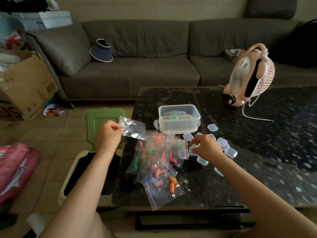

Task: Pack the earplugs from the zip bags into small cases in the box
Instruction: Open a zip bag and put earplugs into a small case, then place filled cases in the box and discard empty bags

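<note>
My left hand [107, 134] pinches a crumpled clear zip bag [133, 128], held in the air over the table's left edge. Several zip bags [157, 165] with orange, pink, green and blue earplugs lie piled on the dark table. My right hand [206, 146] reaches down onto a small clear case [193, 150], fingers curled on it, among several small cases [226, 146] scattered to the right. The clear plastic box [179, 118] stands behind the bags with a green item inside.
A pink desk fan [250, 74] stands at the table's far right with its cord trailing. A bin with an open green lid [104, 121] sits on the floor left of the table [257, 152]. Beyond are a grey sofa [154, 66] and a cardboard box [25, 86].
</note>
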The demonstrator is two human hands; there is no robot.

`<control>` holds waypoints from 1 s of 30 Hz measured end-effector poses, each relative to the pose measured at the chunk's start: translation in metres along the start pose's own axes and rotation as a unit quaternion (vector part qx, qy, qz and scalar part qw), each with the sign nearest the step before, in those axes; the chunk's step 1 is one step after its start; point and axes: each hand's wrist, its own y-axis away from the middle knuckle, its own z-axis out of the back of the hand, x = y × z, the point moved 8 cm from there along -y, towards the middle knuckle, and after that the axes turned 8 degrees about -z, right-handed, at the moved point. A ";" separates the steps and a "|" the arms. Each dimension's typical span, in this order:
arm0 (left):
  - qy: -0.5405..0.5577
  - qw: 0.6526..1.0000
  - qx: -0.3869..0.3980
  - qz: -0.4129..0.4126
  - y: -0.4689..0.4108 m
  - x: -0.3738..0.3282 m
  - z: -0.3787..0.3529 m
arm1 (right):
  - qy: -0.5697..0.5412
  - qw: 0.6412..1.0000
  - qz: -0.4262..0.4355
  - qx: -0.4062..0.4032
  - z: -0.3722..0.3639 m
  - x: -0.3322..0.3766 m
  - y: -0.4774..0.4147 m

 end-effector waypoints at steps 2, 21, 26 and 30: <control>-0.053 0.997 -0.004 0.058 -0.011 0.041 0.013 | 0.037 0.999 0.007 0.000 -0.007 -0.006 0.000; -0.133 0.978 0.151 0.063 0.000 0.112 -0.022 | 0.070 0.997 0.028 -0.016 -0.015 -0.008 0.011; -0.063 0.936 0.313 -0.148 0.061 -0.020 -0.048 | 0.036 0.998 0.018 -0.050 -0.004 -0.009 0.021; -0.118 0.850 0.462 -0.226 0.126 -0.054 -0.083 | 0.019 0.996 0.052 -0.073 0.003 -0.002 0.033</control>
